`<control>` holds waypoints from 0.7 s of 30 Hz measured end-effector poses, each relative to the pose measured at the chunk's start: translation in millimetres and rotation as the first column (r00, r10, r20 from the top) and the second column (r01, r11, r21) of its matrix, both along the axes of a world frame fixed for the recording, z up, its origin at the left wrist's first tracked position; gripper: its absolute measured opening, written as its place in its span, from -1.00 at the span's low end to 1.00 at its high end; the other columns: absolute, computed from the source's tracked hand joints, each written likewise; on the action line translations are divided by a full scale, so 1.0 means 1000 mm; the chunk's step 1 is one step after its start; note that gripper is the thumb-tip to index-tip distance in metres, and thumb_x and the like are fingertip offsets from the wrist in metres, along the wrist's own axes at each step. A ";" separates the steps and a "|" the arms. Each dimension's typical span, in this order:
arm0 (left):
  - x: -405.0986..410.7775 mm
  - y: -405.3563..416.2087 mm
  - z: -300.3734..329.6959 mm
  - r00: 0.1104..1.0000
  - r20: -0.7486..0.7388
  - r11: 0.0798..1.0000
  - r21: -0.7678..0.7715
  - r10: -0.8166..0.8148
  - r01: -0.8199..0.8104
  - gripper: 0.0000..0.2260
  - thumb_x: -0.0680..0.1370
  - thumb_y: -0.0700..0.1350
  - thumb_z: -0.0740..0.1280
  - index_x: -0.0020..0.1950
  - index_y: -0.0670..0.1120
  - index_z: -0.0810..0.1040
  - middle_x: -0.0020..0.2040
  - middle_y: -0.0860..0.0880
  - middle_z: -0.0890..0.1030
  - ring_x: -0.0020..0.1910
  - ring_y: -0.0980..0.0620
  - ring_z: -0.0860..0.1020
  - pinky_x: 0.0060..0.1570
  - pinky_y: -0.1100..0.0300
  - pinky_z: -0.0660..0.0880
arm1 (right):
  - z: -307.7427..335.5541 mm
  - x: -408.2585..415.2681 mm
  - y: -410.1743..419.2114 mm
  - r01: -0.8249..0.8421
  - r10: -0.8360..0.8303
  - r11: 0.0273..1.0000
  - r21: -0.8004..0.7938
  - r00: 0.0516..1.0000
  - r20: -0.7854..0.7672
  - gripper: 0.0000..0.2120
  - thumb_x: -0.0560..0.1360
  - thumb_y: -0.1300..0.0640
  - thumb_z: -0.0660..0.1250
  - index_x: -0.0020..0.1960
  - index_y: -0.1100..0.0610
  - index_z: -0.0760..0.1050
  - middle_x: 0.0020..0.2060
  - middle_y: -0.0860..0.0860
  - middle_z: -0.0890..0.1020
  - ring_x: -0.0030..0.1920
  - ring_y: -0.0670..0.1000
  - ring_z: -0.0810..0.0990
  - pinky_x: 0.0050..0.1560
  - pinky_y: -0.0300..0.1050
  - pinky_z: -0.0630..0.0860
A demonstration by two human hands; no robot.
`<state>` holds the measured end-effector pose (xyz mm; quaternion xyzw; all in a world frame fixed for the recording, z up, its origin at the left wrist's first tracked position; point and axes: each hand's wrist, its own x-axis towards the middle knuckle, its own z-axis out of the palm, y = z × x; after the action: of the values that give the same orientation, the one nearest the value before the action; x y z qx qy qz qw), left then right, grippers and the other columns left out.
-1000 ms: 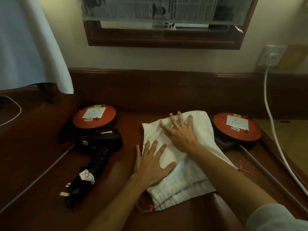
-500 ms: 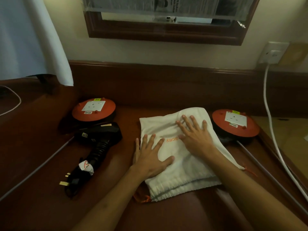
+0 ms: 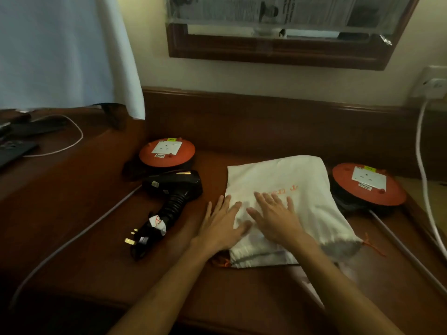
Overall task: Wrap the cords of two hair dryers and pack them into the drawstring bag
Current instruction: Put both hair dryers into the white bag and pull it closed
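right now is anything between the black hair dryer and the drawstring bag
Nothing visible lies on the bare wood between the black hair dryer and the white drawstring bag. The left hand rests flat on the bag's near-left edge, the right hand flat beside it.

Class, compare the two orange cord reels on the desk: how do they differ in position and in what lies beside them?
The left reel sits farther back, beside the black hair dryer; the right reel sits nearer, beside the white drawstring bag. Both lie flat, each with an orange top and a white socket plate.

White bag point(image 3: 285, 180), orange lettering; black dryer point(image 3: 175, 187)
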<state>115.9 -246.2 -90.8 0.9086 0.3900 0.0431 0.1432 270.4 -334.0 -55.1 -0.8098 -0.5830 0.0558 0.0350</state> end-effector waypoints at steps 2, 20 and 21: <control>-0.003 -0.007 -0.004 1.000 -0.009 1.000 0.025 -0.002 0.002 -0.34 0.61 0.38 -0.05 0.65 0.13 -0.02 0.67 0.00 -0.13 0.63 0.00 -0.21 0.57 -0.10 -0.25 | -0.020 -0.009 -0.003 -0.034 0.034 0.999 -0.024 0.999 -0.014 -0.42 0.68 -0.19 -0.15 0.64 -0.01 -0.07 0.64 0.07 -0.01 0.64 0.12 -0.09 0.55 0.33 -0.12; -0.107 -0.003 0.040 0.838 0.039 0.822 0.172 0.544 -0.542 -0.29 0.60 0.07 0.36 0.62 -0.12 0.08 0.48 -0.20 0.41 0.43 -0.23 0.41 0.40 -0.11 0.36 | -0.033 -0.028 -0.045 0.028 0.034 0.865 0.501 0.993 -0.115 -0.68 0.61 0.08 0.22 0.30 0.16 0.53 0.24 0.09 0.64 0.25 0.13 0.55 0.28 0.05 0.37; -0.109 0.000 0.041 0.831 0.006 0.819 0.165 0.556 -0.550 -0.28 0.60 0.09 0.35 0.61 -0.15 0.09 0.43 -0.21 0.46 0.39 -0.23 0.45 0.34 -0.10 0.41 | -0.033 -0.028 -0.045 0.022 0.033 0.879 0.477 0.994 -0.105 -0.68 0.61 0.09 0.21 0.31 0.16 0.53 0.25 0.08 0.63 0.26 0.12 0.54 0.29 0.05 0.37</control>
<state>6.6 -246.5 -49.8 0.7656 0.6349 0.0945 0.0431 242.5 -379.0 -88.5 -0.7703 -0.5783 -0.0448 0.2651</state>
